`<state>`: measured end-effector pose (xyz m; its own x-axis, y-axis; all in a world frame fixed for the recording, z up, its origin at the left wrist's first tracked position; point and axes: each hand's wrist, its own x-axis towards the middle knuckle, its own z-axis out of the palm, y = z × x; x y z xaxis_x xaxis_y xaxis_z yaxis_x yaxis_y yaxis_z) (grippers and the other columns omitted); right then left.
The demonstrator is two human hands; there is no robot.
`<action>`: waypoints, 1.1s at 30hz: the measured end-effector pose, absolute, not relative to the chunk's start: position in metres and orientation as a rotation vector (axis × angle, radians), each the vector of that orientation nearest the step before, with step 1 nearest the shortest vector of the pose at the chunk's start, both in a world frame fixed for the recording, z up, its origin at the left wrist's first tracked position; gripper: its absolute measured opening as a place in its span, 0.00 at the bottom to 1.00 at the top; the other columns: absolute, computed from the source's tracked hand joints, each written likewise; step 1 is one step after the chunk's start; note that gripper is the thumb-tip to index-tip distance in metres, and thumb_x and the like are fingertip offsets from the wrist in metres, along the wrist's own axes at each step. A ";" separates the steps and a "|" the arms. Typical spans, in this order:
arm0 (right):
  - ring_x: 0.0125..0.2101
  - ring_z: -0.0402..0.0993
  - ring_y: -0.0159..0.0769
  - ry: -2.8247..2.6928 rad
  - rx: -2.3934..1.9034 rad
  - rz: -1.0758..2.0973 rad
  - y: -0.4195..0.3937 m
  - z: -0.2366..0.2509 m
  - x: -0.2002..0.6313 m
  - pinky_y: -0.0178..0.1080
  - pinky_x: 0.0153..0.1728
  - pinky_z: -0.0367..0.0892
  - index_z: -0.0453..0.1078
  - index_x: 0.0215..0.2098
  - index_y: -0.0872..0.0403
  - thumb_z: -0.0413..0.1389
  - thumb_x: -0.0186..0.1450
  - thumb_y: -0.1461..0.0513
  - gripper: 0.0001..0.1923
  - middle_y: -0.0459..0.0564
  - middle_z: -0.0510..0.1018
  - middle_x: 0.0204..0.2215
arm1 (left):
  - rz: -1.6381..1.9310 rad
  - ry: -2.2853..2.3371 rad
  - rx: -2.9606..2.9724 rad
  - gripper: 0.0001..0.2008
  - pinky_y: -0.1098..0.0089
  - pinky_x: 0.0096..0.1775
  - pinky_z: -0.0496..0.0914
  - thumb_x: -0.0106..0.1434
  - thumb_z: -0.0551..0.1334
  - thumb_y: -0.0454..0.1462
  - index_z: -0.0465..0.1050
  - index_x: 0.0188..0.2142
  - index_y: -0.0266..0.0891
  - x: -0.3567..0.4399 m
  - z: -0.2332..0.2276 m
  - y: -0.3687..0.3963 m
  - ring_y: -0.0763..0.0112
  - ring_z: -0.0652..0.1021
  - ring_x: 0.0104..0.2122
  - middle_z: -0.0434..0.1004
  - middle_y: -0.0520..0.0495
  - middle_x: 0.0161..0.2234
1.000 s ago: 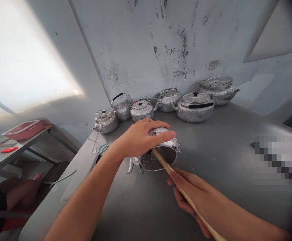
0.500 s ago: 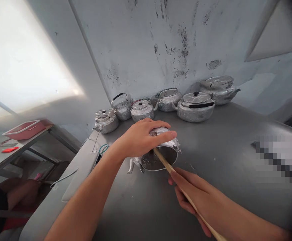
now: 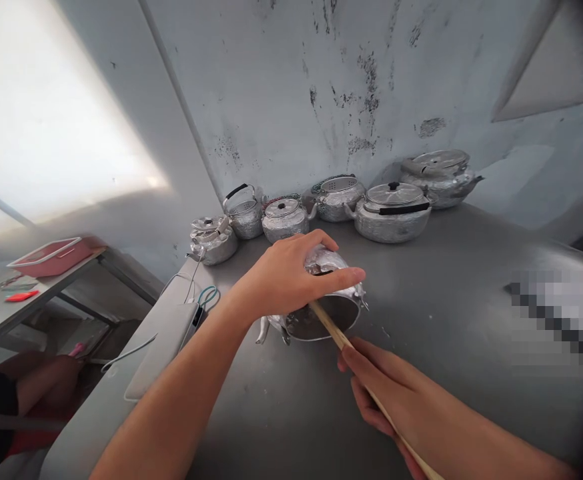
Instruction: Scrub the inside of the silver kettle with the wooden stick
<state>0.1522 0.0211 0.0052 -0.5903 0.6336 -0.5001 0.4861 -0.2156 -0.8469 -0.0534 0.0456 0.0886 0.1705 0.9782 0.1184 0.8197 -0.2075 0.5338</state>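
A dented silvery metal kettle (image 3: 344, 263) lies tipped on the grey table, its round mouth facing me and its spout low at the left. Over its top and side lies my left hand (image 3: 291, 277), thumb stretched across the near side and fingers bent over the far side, holding it. My right hand (image 3: 381, 380) is wrapped round a long wooden stick (image 3: 331, 328). The stick's far end goes into the kettle's mouth beneath my left hand, so its tip is hidden.
Along the wall stand several more metal kettles, among them a lidded one with a black handle (image 3: 393, 212). A pale case (image 3: 164, 350) with cables lies at the table's left edge. Further left, a pink basket (image 3: 54, 257) sits on another table; a person's legs (image 3: 36, 380) show below.
My left hand has shifted slightly right on the kettle, and its fingers are more arched. The stick and right hand have barely moved.
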 end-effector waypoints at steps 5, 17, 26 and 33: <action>0.20 0.58 0.30 -1.858 -1.358 1.918 0.022 0.008 0.152 0.27 0.15 0.67 0.63 0.34 0.49 0.37 0.80 0.50 0.23 0.38 0.61 0.22 | 0.730 1.734 2.125 0.31 0.61 0.43 0.72 0.63 0.63 0.66 0.79 0.52 0.48 -0.052 0.086 0.046 0.55 0.80 0.46 0.82 0.47 0.51; 0.15 0.55 0.24 -1.845 -1.368 1.955 0.022 0.008 0.152 0.27 0.15 0.64 0.61 0.32 0.50 0.37 0.80 0.50 0.23 0.36 0.61 0.22 | 0.607 1.620 2.202 0.33 0.55 0.68 0.61 0.70 0.59 0.62 0.74 0.65 0.47 -0.054 0.092 0.042 0.49 0.67 0.69 0.71 0.49 0.68; 0.20 0.56 0.28 -1.860 -1.356 1.937 0.020 0.007 0.153 0.27 0.16 0.65 0.62 0.32 0.49 0.38 0.80 0.48 0.24 0.38 0.60 0.24 | 0.673 1.619 2.137 0.32 0.59 0.64 0.66 0.67 0.63 0.62 0.76 0.62 0.47 -0.052 0.088 0.046 0.53 0.72 0.64 0.74 0.49 0.65; 0.20 0.55 0.29 -1.894 -1.380 1.898 0.023 0.009 0.151 0.28 0.16 0.65 0.61 0.31 0.49 0.37 0.80 0.50 0.24 0.38 0.60 0.23 | 0.694 1.613 2.098 0.31 0.58 0.63 0.67 0.67 0.63 0.61 0.77 0.62 0.49 -0.055 0.088 0.048 0.51 0.72 0.65 0.74 0.48 0.65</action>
<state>0.1506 0.0227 0.0090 -0.5746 0.6518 -0.4949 0.4934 -0.2066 -0.8449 -0.0548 0.0476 0.0884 0.2094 0.9677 0.1401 0.7674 -0.2514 0.5898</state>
